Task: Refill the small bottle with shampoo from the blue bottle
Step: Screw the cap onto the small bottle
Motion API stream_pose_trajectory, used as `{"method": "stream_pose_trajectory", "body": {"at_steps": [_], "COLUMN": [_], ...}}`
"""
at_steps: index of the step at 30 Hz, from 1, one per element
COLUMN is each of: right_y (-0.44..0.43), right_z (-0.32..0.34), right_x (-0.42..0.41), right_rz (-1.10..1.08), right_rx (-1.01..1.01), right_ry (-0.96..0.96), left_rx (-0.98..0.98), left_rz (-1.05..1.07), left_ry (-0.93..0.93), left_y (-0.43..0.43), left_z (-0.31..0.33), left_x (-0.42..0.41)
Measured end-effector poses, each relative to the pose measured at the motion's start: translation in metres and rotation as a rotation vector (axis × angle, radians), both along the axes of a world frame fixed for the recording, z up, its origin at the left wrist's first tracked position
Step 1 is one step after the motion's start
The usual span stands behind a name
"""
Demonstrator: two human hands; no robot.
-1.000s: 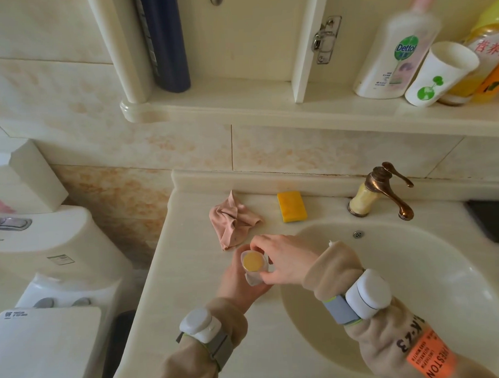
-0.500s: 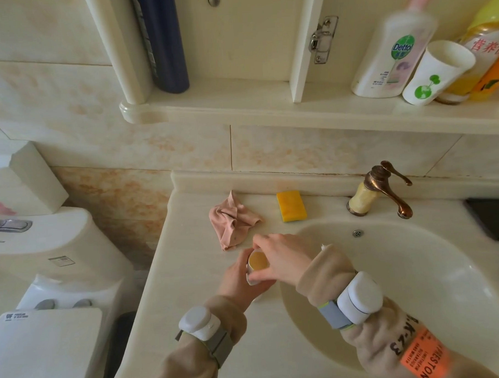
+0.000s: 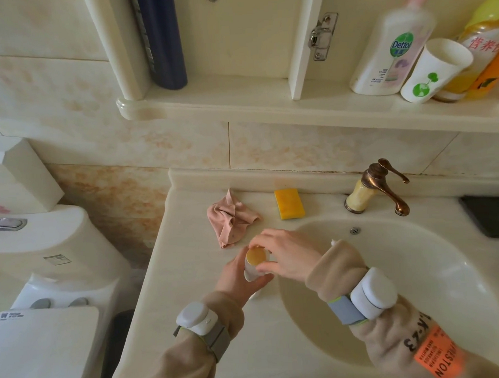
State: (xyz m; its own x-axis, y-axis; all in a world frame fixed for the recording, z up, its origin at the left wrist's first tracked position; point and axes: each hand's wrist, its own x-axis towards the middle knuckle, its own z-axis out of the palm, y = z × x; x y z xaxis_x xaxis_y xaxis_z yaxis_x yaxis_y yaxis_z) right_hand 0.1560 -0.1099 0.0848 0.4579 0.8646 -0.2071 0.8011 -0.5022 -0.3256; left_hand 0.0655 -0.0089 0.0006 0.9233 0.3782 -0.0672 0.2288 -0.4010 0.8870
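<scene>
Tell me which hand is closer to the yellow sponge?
Right. The right hand is in front of the yellow sponge; the left hand is farther, leftward, holding the small bottle.

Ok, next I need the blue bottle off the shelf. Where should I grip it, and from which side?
Grip the blue bottle round its lower body, coming from the front and right. It stands upright, a smooth cylinder; the shelf pillar crowds its left side, and its top is out of frame.
</scene>
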Motion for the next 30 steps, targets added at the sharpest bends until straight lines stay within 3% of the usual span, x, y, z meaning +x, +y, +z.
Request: {"method": "stream_pose_trajectory", "body": {"at_steps": [7,12,15,24,30], "right_y": [0.012,0.005,0.004,0.008,0.009], "right_z": [-0.008,0.000,0.002,-0.001,-0.006], "right_x": [-0.009,-0.006,-0.003,-0.007,-0.015], "right_rz": [-0.103,0.053,0.143,-0.008,-0.119], "right_rx": [-0.079,-0.038,-0.043,-0.058,-0.104], "right_ry": [-0.172,0.019,0.015,-0.084,-0.182], "left_rx": [0.016,-0.008,-0.001,-0.079,-0.023], "left_rz": [-0.011,-0.004,0.012,-0.009,-0.026], "left_ry": [0.021,0.024,0.041,0.063,0.052], "left_y": [0.002,0.002,0.002,0.002,0.001], "left_z": [0.004,0.003,0.001,0.001,0.007], "left_x": [0.000,0.001,0.000,-0.001,-0.001]}}
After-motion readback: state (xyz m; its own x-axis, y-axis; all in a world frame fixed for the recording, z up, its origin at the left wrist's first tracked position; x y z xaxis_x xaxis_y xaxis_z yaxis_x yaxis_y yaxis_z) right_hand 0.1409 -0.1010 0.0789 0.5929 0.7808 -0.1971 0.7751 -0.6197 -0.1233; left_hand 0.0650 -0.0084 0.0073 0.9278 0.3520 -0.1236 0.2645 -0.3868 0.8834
